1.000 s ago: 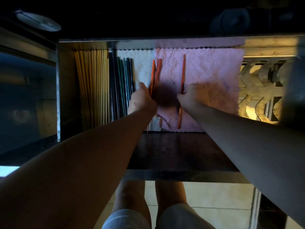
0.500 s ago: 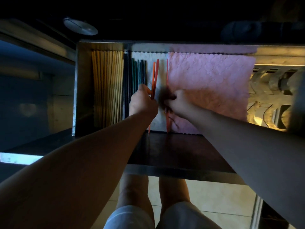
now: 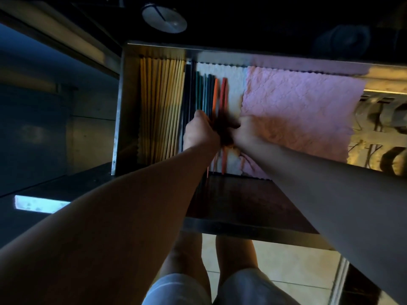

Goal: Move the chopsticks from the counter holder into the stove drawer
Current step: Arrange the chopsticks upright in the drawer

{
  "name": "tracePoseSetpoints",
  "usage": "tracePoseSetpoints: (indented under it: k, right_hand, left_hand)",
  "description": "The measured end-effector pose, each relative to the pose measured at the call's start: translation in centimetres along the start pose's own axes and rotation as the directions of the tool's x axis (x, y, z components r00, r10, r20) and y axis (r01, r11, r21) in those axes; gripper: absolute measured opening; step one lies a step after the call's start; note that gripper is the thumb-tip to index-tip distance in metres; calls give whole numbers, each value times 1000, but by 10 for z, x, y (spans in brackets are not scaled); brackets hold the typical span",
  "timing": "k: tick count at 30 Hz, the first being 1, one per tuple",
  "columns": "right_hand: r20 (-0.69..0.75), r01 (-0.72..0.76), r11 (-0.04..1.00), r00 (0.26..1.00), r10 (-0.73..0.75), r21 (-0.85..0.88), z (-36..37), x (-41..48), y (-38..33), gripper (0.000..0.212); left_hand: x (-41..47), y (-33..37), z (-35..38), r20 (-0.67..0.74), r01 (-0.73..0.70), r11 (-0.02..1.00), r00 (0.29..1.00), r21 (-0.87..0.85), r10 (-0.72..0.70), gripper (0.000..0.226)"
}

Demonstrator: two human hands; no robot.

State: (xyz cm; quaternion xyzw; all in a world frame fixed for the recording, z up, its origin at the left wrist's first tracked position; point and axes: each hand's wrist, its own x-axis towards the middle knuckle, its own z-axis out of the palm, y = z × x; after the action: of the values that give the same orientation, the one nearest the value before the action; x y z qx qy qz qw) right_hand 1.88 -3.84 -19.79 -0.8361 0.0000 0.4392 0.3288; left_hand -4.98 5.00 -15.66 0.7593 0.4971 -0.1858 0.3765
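Orange chopsticks [image 3: 223, 93] now beside dark ones [image 3: 199, 93], both hands' curled fingers [image 3: 201, 116] pinching them.

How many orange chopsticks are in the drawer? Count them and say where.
3 visible: one beside the dark chopsticks, two just right, by the pink cloth. Hands may hide more.

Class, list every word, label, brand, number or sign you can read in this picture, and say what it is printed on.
None: nothing readable shows.
Chopsticks: no print visible.
Pink cloth: only a quilted pattern.
Drawer: bare metal.
Round disc above the drawer: a line across it, no figures legible.
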Motion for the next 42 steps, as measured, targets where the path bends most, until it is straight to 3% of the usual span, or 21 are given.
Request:
tracePoseSetpoints:
  k: [4, 10, 17, 22, 25, 29, 32, 34, 38, 42]
  right_hand:
    - [-13, -10, 996, 1000, 9, -86, -1, 4, 1, 19]
    - [-16, 11, 983, 1000, -14, -181, -2, -9, -15, 17]
    - [-16, -53, 998, 998, 53, -22, -12, -12, -5, 12]
    - [-25, -59, 997, 998, 58, -47, -26, -15, 11, 11]
    - [-19, -49, 996, 999, 48, -74, -29, -18, 17, 25]
    - [-12, -17, 996, 1000, 16, -86, -35, -25, 17, 9]
    - [-48, -4, 996, 999, -1, -91, -34, -24, 20, 23]
    - [-59, 6, 995, 998, -12, -99, -32, -22, 18, 19]
    - [-44, 1, 1000, 999, -2, -14, -25, -17, 14, 14]
    - [-25, 7, 1000, 1000, -7, 22, -17, -20, 7, 31]
  left_hand:
    - [4, -2, 0, -10, 8, 1000, 1000, -26, -8, 19]
    - [5, -11, -5, -37, -20, 1000, 999, -6, 20, 21]
    - [5, -7, 3, 7, -79, 997, 997, 25, 79, 22]
    - [-2, 9, 16, 56, -71, 997, 996, 25, 69, 21]
    - [-4, 14, 18, 50, -92, 994, 995, 63, 89, 17]
    - [-5, 15, 18, 56, -82, 991, 995, 108, 77, 15]
    - [-8, 13, 15, 65, -114, 977, 992, 180, 104, 25]
    - [-7, 10, 12, 70, -231, 919, 973, 319, 220, 27]
    - [-5, 2, 2, 112, -465, 684, 862, 562, 495, 43]
    - [-1, -16, -7, 364, -558, 517, 824, 649, 433, 77]
